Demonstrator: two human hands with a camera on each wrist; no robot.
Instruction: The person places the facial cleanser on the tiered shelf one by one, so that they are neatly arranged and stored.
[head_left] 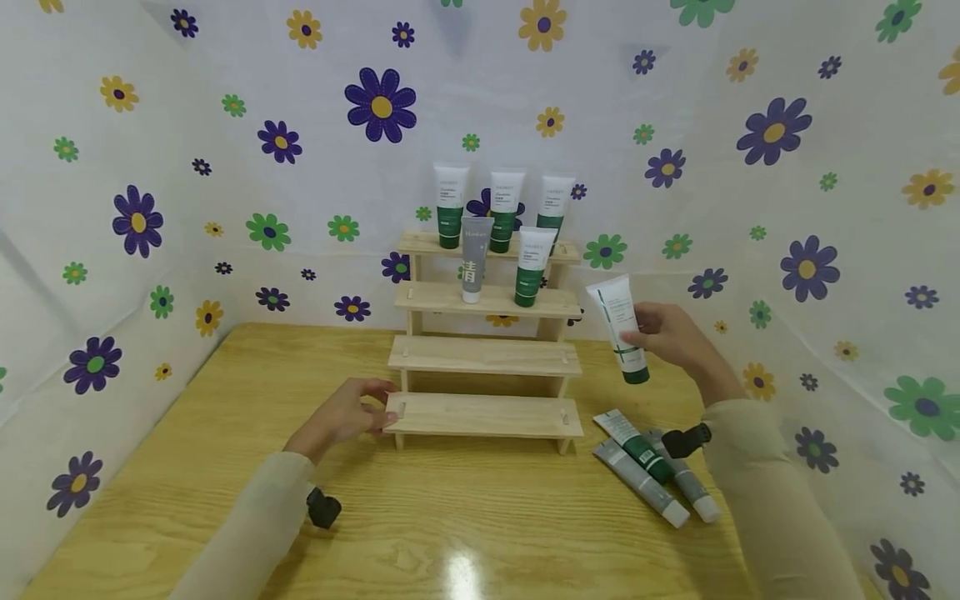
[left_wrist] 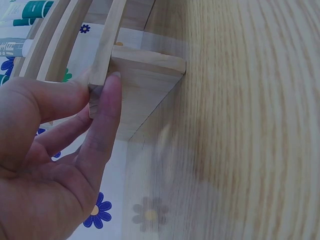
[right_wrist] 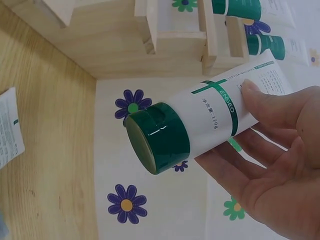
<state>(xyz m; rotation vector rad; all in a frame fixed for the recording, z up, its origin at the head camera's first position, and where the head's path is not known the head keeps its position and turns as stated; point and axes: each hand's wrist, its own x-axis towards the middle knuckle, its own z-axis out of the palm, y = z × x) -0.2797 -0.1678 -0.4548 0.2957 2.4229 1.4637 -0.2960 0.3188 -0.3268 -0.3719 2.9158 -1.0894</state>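
My right hand (head_left: 671, 337) grips a white squeeze tube (head_left: 613, 304) with a dark green cap, in the air right of a stepped wooden rack (head_left: 483, 354). The tube tilts, cap downward; the right wrist view shows my thumb on its printed side and the green cap (right_wrist: 157, 137) clear of the fingers. At the rack's lowest step (head_left: 483, 415), my left hand (head_left: 345, 419) pinches the left end between thumb and fingers. In the left wrist view, the board end (left_wrist: 102, 70) sits between the thumb and fingertips.
Three white-and-green tubes (head_left: 506, 208) stand on the top step. A grey tube (head_left: 475, 258) and a white-and-green tube (head_left: 531, 267) stand one step lower. Right of the rack, another white-and-green tube (head_left: 637, 446) lies across two grey tubes (head_left: 645, 483) on the wooden table (head_left: 420, 517).
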